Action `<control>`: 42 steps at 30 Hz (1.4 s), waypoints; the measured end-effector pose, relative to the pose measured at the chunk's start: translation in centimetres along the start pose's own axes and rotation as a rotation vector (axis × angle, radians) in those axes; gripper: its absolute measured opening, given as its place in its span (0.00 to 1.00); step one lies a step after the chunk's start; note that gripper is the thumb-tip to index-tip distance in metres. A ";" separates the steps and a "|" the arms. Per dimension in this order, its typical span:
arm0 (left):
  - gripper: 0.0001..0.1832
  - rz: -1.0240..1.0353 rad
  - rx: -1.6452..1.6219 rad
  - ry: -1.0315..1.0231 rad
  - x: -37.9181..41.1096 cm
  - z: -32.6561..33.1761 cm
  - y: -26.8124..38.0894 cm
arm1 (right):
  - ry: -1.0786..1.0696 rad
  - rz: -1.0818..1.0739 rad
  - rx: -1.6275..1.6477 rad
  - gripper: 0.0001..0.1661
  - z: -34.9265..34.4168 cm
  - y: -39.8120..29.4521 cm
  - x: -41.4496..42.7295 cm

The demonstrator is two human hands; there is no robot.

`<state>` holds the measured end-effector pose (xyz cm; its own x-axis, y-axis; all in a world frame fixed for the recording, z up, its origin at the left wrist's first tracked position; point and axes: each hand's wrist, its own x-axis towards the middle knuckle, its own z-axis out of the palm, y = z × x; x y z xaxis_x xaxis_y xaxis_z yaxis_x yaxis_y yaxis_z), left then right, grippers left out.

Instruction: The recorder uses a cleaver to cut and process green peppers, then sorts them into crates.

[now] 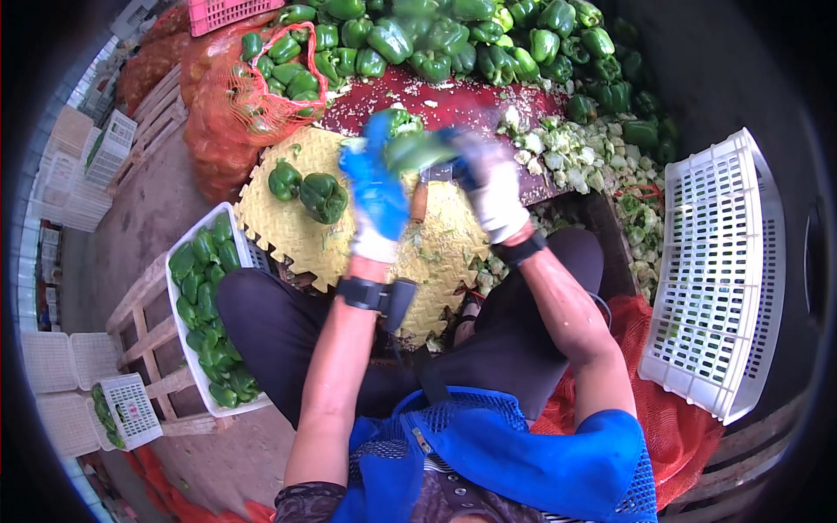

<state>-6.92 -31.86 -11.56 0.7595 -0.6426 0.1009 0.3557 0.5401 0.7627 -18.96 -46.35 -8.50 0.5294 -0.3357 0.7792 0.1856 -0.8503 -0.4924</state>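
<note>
A blue glove covers my left hand, raised above a yellow foam mat. My right hand, in a white glove with dark blue fingers, is across from it. Between them a green bell pepper is smeared by motion; the right fingers appear closed on its right end. Whether the left fingers grip it is unclear. Just beyond, another green pepper piece shows its pale inside. Below the hands lies a knife with a wooden handle, its blade partly covered. Two whole peppers rest left of my left hand.
Green peppers are heaped at the back on a red surface. Pale pepper cores pile up at right. A red mesh sack and a white crate of peppers stand left. White crates stand right.
</note>
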 end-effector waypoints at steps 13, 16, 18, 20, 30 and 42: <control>0.38 -0.124 -0.124 0.077 -1.4 -0.8 1.1 | -0.117 0.813 0.736 0.11 0.6 -0.2 0.4; 0.34 -0.187 -0.208 -0.130 -2.0 -0.1 1.5 | -0.148 0.861 0.772 0.11 1.3 -0.1 -0.5; 0.32 -0.185 -0.091 -0.141 -2.4 0.1 1.2 | -0.209 0.894 0.776 0.12 1.4 -0.3 -0.8; 0.28 -0.180 -0.017 -0.075 -2.8 0.3 0.3 | -0.250 0.899 0.761 0.12 1.6 -0.2 -0.9; 0.41 0.044 0.345 0.095 -3.8 0.8 -2.1 | -0.343 0.028 -0.249 0.29 3.1 -1.3 -1.7; 0.44 0.006 0.493 0.190 -4.7 -0.3 -2.6 | -0.506 0.735 0.707 0.11 2.3 -0.8 -0.4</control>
<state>-11.27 -30.07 -14.25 0.8626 -0.5053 0.0237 0.0872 0.1947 0.9770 -17.42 -44.54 -9.33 0.9463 -0.3202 0.0446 0.0328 -0.0420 -0.9986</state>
